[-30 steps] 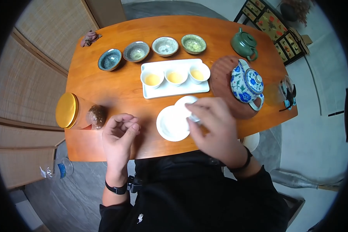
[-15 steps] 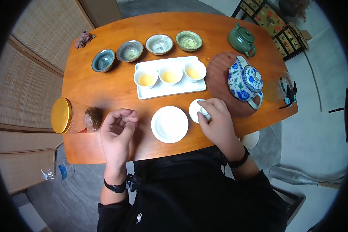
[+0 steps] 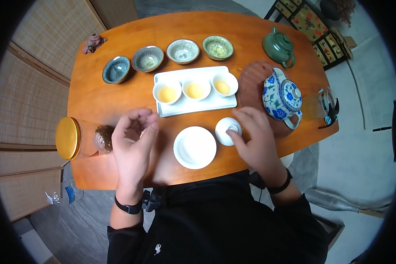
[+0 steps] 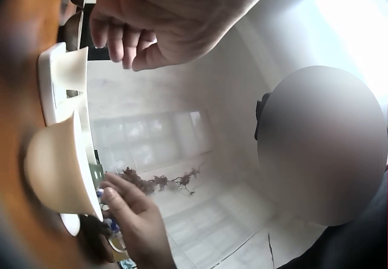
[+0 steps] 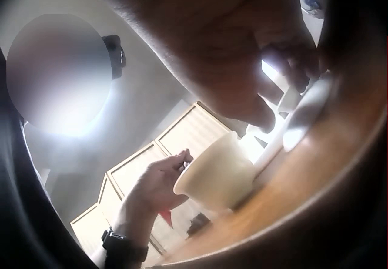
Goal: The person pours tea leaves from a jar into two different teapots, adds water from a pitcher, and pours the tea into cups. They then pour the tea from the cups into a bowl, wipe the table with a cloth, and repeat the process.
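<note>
A white lid [image 3: 228, 131] with a ring-shaped knob lies on the wooden table, right of a white bowl [image 3: 195, 148]. Over the lid hovers my right hand [image 3: 259, 143], its thumb and fingers spread apart and the thumb overlapping the lid in the head view. The right wrist view has the lid [image 5: 308, 108] flat on the tabletop below the fingers. To the left of the bowl my left hand [image 3: 134, 145] is held up, palm turned inward, fingers loosely bent with nothing in them. From the left wrist the bowl [image 4: 57, 166] is seen side-on, tall and flaring.
Beyond the bowl, a white tray [image 3: 198, 104] carries three cups of yellow tea. Several glazed bowls stand behind it. At right are a blue-and-white teapot [image 3: 279, 99] on a round brown board [image 3: 250, 79], a green teapot [image 3: 278, 47] and a glass pitcher [image 3: 319, 103]. A gold-lidded jar [image 3: 68, 138] lies left.
My right hand carried the lid from above the bowl's edge to the table at its right, then let go and opened its fingers. The left hand stays nearly where it was.
</note>
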Action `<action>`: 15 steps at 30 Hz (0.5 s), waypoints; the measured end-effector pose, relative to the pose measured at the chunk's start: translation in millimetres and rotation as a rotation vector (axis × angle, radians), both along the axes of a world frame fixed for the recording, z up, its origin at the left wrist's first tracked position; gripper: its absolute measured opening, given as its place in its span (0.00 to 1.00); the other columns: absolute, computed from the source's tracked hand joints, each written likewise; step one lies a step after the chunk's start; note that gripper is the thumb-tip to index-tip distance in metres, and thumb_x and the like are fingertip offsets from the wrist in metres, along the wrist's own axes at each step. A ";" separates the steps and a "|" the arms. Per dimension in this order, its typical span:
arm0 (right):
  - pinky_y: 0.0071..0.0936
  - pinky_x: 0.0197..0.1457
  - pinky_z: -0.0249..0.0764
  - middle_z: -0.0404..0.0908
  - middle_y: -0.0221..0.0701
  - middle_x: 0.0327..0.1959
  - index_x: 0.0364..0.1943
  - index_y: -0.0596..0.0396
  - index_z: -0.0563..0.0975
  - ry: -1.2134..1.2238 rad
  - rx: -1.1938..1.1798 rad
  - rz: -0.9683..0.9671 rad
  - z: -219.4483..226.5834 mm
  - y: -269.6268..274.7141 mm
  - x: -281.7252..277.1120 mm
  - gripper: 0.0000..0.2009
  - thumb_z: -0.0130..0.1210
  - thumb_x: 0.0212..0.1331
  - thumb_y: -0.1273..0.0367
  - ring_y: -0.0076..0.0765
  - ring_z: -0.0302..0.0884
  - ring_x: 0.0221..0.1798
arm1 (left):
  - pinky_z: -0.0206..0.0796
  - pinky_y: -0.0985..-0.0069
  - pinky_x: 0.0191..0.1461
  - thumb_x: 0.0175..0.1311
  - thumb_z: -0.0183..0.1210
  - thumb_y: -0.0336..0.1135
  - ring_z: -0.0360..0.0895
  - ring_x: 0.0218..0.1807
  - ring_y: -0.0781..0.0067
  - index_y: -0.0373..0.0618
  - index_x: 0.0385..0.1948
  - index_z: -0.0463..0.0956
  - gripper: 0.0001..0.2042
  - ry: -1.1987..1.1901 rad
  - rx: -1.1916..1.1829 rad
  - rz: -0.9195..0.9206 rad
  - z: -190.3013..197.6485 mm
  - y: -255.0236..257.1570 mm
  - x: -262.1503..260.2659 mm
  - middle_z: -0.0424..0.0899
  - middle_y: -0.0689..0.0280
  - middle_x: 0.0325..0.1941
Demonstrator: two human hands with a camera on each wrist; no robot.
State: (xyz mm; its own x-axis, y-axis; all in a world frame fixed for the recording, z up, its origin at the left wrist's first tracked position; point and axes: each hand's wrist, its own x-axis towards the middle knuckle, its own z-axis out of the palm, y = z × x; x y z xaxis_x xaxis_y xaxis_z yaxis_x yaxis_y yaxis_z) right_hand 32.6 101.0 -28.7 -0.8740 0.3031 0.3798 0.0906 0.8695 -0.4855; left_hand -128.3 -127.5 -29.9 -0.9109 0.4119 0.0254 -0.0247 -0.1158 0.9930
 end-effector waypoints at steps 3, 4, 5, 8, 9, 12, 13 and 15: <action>0.42 0.63 0.72 0.76 0.44 0.56 0.60 0.60 0.76 -0.005 -0.061 0.000 23.8 17.6 -23.8 0.27 0.69 0.54 0.72 0.54 0.74 0.59 | 0.65 0.64 0.70 0.58 0.65 0.19 0.73 0.68 0.63 0.35 0.62 0.70 0.27 0.265 -0.311 -0.020 4.2 14.4 -19.4 0.77 0.54 0.65; 0.43 0.64 0.71 0.75 0.44 0.57 0.61 0.59 0.75 -0.002 -0.085 -0.002 28.5 24.0 -34.2 0.28 0.69 0.54 0.72 0.55 0.74 0.60 | 0.63 0.61 0.73 0.57 0.66 0.19 0.70 0.72 0.60 0.35 0.65 0.68 0.31 0.356 -0.423 -0.023 7.9 21.2 -24.5 0.74 0.53 0.69; 0.44 0.69 0.68 0.71 0.46 0.63 0.67 0.57 0.69 -0.044 -0.072 0.014 26.7 30.9 -43.7 0.34 0.69 0.53 0.73 0.56 0.70 0.66 | 0.56 0.59 0.77 0.53 0.69 0.21 0.65 0.76 0.57 0.38 0.72 0.62 0.40 0.324 -0.475 -0.070 9.4 26.6 -30.0 0.70 0.52 0.73; 0.45 0.74 0.64 0.67 0.47 0.68 0.71 0.57 0.64 -0.181 -0.020 0.020 21.8 40.3 -71.0 0.39 0.69 0.53 0.74 0.56 0.65 0.71 | 0.56 0.62 0.78 0.51 0.70 0.20 0.64 0.76 0.56 0.39 0.74 0.59 0.43 0.363 -0.494 -0.132 -3.5 42.2 -42.4 0.70 0.51 0.73; 0.44 0.77 0.61 0.65 0.48 0.70 0.74 0.56 0.61 -0.271 -0.047 0.024 22.0 41.0 -78.0 0.42 0.69 0.53 0.74 0.56 0.61 0.74 | 0.56 0.65 0.78 0.49 0.71 0.20 0.64 0.77 0.57 0.39 0.75 0.57 0.46 0.311 -0.484 -0.166 -3.5 45.6 -44.8 0.69 0.49 0.73; 0.44 0.75 0.64 0.67 0.48 0.68 0.74 0.57 0.61 -0.310 -0.098 0.032 10.1 44.7 -86.4 0.42 0.69 0.53 0.74 0.56 0.64 0.72 | 0.58 0.67 0.77 0.50 0.70 0.18 0.65 0.76 0.59 0.38 0.75 0.57 0.46 0.311 -0.523 -0.182 -15.9 49.3 -51.4 0.68 0.48 0.73; 0.43 0.74 0.65 0.68 0.49 0.68 0.74 0.57 0.61 -0.308 -0.133 0.034 7.4 46.0 -88.3 0.42 0.69 0.53 0.74 0.56 0.65 0.72 | 0.59 0.67 0.77 0.50 0.70 0.17 0.66 0.75 0.59 0.37 0.75 0.57 0.46 0.305 -0.508 -0.178 -20.0 49.6 -52.4 0.68 0.49 0.73; 0.43 0.73 0.67 0.70 0.49 0.66 0.74 0.58 0.60 -0.308 -0.208 0.034 3.1 48.3 -88.6 0.42 0.69 0.53 0.74 0.57 0.68 0.70 | 0.60 0.68 0.77 0.50 0.69 0.16 0.67 0.74 0.60 0.36 0.75 0.56 0.45 0.292 -0.479 -0.176 -26.4 49.9 -52.2 0.67 0.50 0.74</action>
State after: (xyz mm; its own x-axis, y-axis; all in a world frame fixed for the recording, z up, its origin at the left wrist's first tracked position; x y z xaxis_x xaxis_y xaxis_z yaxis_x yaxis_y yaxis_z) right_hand -56.0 149.4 -25.6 -0.9486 0.3149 0.0310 0.2326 0.7602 -0.6066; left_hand -180.4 -77.6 -56.3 -0.8107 0.5841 0.0386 0.2797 0.3285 0.9021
